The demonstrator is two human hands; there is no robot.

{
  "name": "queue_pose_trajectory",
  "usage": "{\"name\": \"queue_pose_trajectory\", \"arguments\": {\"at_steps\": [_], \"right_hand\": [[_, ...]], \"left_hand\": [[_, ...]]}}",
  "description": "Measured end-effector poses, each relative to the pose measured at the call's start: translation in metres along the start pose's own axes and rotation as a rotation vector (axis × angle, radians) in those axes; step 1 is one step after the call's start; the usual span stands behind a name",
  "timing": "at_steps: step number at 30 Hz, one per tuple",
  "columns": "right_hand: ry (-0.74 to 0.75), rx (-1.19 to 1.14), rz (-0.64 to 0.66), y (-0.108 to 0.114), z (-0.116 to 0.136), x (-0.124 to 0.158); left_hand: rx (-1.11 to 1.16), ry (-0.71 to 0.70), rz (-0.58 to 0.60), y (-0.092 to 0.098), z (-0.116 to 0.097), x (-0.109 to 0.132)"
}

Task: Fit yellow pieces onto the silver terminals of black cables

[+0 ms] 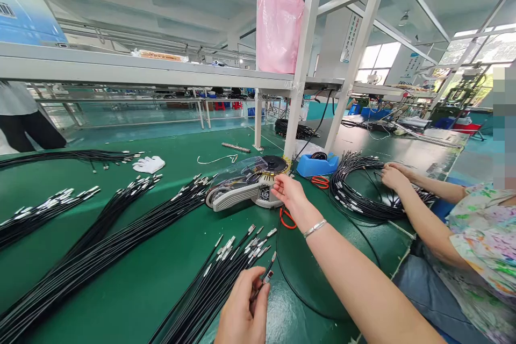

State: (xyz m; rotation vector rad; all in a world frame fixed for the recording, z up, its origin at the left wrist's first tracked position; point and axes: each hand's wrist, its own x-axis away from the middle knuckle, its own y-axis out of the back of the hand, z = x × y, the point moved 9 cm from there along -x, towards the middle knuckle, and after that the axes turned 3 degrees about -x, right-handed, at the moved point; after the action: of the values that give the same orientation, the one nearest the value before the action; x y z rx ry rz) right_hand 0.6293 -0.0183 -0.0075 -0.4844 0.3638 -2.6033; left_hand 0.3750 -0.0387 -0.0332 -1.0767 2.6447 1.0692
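The slim black cable with a small metal-tipped connector (pixel 268 276) sits at the lower centre of the frame, its end held in the person's left hand (pixel 242 306). Thumb and fingers close around it just below the tip, which pokes out above them toward the upper right. The cable is probably light and springy, with a smooth jacket that could slide or twist; the connector looks rigid and perhaps easily marked, so the jacket right behind it seems the best place to hold. Just left of the fingers lies a loose bunch of similar black cables with silvery ends (pixel 217 290). Near the frame's centre, the right hand (pixel 291 193) is at the grey plastic dispenser with a black disc (pixel 237 197), fingertips drawn close together; whether they pinch anything cannot be told.
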Motion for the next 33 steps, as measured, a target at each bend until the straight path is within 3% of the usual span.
{"name": "queue_pose_trajectory", "arguments": {"at_steps": [3, 6, 11, 14, 20, 25, 33], "right_hand": [[0.088, 0.01, -0.019, 0.006, 0.013, 0.016], [0.164, 0.034, 0.018, 0.027, 0.009, 0.057], [0.142, 0.278, 0.189, 0.067, -0.043, 0.153], [0.095, 0.266, 0.218, 0.076, -0.069, 0.189], [0.053, 0.13, 0.266, 0.059, -0.082, 0.203], [0.085, 0.148, 0.277, 0.056, -0.079, 0.206], [0.125, 0.189, 0.249, 0.054, -0.075, 0.211]], "left_hand": [[-0.003, -0.024, -0.001, 0.002, -0.008, 0.001], [0.007, -0.026, -0.017, 0.005, -0.015, 0.002], [0.026, 0.057, 0.003, 0.006, -0.019, 0.001], [-0.026, 0.078, 0.012, 0.007, -0.024, 0.002], [-0.139, 0.022, -0.001, 0.009, -0.035, 0.012], [-0.111, -0.078, -0.108, 0.015, -0.043, 0.02], [-0.16, -0.369, -0.139, 0.022, -0.063, 0.028]]}}
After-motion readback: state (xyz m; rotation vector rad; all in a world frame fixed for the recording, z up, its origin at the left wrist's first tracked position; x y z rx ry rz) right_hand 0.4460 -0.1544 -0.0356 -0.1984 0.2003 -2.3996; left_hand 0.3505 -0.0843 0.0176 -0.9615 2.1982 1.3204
